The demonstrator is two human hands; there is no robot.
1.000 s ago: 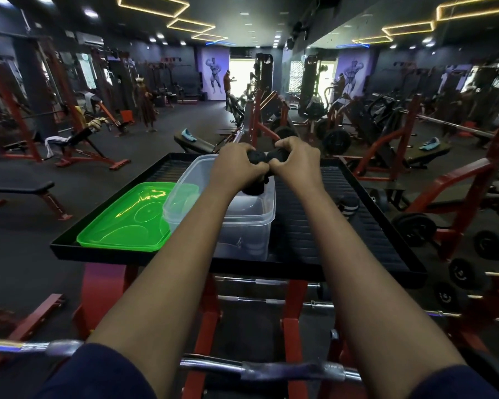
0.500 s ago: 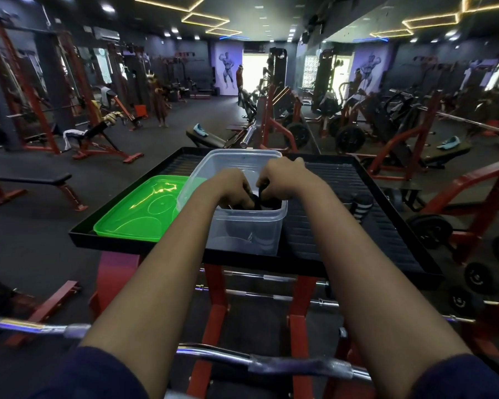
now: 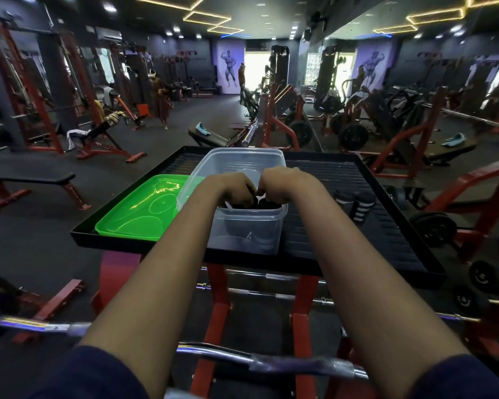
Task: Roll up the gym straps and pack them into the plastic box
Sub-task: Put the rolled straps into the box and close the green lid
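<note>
Head view, looking down along two bare forearms toward a black tray in the middle of the frame. Reaching both hands into the clear plastic box standing at the centre of that tray.

Curling the fingers of the left hand down over a dark rolled strap just inside the near wall of the box. Curling the fingers of the right hand over the same roll from the right, with the two sets of knuckles almost meeting above it. Gripping the roll between both hands, with the fingertips dipping below the rim and partly hiding there. Keeping the roll inside the box at its near end. Not being able to tell through the cloudy plastic whether it is touching the bottom.

Lying flat just left of the box, on the left part of the tray: a bright green lid, touching or nearly touching the box wall. Standing on the ribbed tray surface right of the box, apart from it: two more rolled straps, dark with pale stripes, side by side.

Resting the tray on a red stand running down through the lower centre of the frame. Crossing the bottom of the frame under the forearms: a curved chrome bar. Showing dark blue sleeves in the lower corners. Filling the upper half of the frame: a dim gym floor with red machines and benches.
</note>
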